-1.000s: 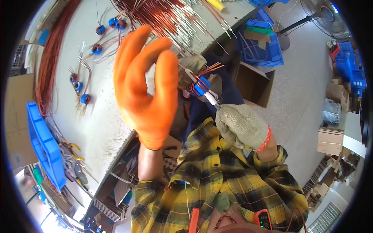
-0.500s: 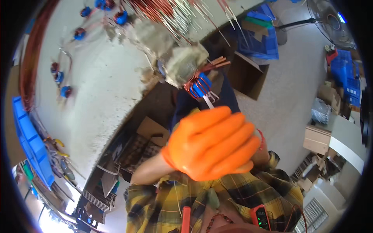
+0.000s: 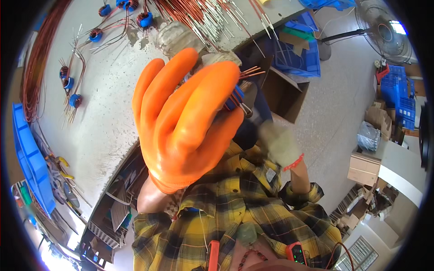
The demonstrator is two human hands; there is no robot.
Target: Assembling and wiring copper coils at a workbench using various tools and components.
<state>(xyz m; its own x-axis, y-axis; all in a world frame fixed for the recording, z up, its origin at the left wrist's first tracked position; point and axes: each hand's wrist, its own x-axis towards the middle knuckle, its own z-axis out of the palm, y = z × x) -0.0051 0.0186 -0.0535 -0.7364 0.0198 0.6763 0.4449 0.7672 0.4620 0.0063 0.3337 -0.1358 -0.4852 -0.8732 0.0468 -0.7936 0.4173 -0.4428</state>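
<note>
The left hand (image 3: 190, 122), in an orange glove, is raised in front of the chest with its back to the camera. Its fingers are fanned and a little bent; whether any of them pinches something on the far side cannot be told. It covers most of the blue coil (image 3: 236, 98), which sits just behind the fingertips, off the edge of the bench (image 3: 108, 90). Only a strip of the coil's blue side shows, with copper ends (image 3: 252, 71) poking out to the right above it and a small bent metal end below, too small to make out. What bears the coil is hidden; a pale block (image 3: 222, 58), partly covered by the glove, stands just beyond it.

The right hand (image 3: 281, 145), in a pale glove, is apart from the coil, near the shirt (image 3: 244, 207). It is blurred, so its fingers do not separate, and its grip cannot be told.

On the bench, other coils (image 3: 75, 100) lie to the left, the topmost cut by the upper rim, as are the wires (image 3: 194, 16) beside them. The pliers (image 3: 63, 169) at far left are crowded and hard to tell apart.
</note>
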